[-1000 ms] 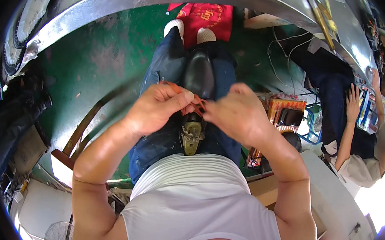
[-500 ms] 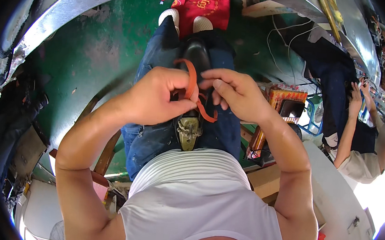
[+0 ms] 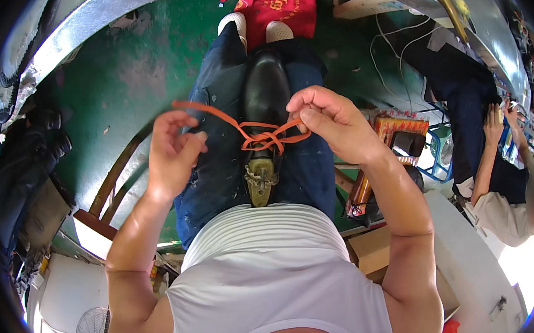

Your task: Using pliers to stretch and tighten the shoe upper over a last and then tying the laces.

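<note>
A black leather shoe (image 3: 265, 83) lies along my lap between my thighs, toe pointing away from me. The worn yellow-green shoe last (image 3: 260, 175) shows at its heel end. Across the shoe's opening runs an orange lace (image 3: 261, 144), crossed over itself. My right hand (image 3: 329, 118) is closed, pinching the lace at its right side between thumb and fingers. On the other side my left hand (image 3: 175, 151) is held with fingers apart and nothing in it. The lace's loose left end stretches through the air just above those fingers.
Packages in red and yellow (image 3: 400, 126) with a dark object on top stand to my right. Beyond them a co-worker (image 3: 500, 201) works with both hands. A red bag (image 3: 278, 9) lies on the green floor past my feet. A wooden chair frame (image 3: 115, 174) stands left.
My left hand has let go of the lace and moved left, apart from the shoe. My right hand now grips the lace, which lies crossed over the shoe.
</note>
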`<state>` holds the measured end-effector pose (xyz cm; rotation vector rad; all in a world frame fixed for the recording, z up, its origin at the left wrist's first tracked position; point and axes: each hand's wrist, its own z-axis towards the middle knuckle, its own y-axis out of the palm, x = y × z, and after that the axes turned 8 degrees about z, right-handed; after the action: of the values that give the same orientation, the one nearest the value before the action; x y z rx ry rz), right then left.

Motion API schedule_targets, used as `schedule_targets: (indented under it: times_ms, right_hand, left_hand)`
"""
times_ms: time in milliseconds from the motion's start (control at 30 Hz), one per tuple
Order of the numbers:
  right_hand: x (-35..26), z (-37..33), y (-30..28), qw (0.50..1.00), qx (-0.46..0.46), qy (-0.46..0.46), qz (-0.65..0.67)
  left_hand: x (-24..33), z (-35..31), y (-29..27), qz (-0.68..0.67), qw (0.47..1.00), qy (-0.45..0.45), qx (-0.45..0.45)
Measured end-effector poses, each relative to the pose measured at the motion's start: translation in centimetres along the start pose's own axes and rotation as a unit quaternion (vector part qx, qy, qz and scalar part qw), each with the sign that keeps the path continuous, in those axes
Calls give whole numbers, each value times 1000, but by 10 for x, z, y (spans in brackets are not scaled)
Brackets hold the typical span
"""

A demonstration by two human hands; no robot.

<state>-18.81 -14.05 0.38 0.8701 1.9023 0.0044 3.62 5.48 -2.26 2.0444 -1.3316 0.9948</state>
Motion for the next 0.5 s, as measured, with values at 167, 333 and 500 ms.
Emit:
schedule_targets:
  times_ms: [167, 333, 500]
  right_hand:
    - [-1, 1, 8, 994, -1, -37, 105]
    - [-10, -12, 9, 990, -17, 31, 140]
    - [13, -47, -21, 953, -140, -66, -259]
  left_hand:
    - [40, 3, 27, 473, 770, 425, 46]
    - [37, 30, 7, 357, 804, 456, -133]
    - [32, 21, -23, 307, 921, -29, -236]
